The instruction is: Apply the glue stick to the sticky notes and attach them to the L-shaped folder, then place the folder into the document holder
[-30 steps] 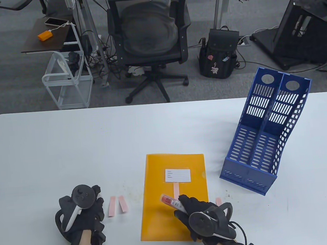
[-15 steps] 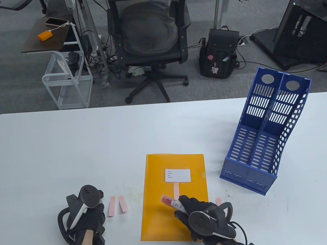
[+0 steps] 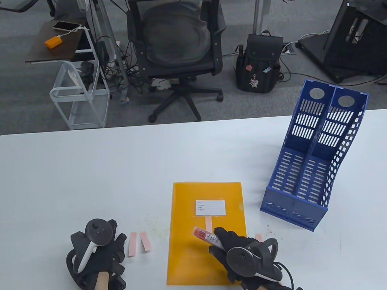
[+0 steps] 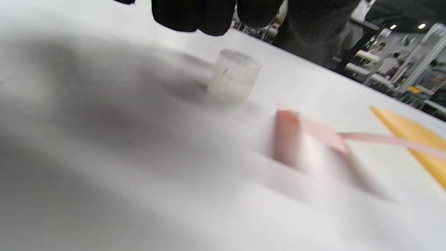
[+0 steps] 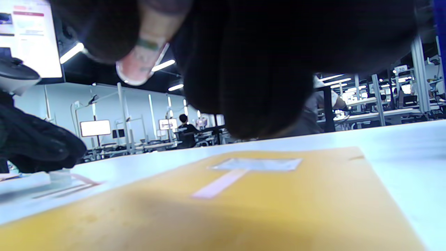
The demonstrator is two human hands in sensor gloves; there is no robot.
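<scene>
Gripping glue stick (image 3: 206,236) in right hand (image 3: 238,254) fingers, long axis aimed up-left over orange folder (image 3: 189,253), left hand (image 3: 100,258) loosely open

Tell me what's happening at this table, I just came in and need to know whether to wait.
A person in black sensor gloves is gluing pink sticky strips onto a flat yellow L-shaped folder. The right hand holds a red-labelled glue stick over the folder, where one pink strip already lies below the white label. The left hand rests beside two loose pink strips and a clear cap. The blue slotted document holder holds no folder.
</scene>
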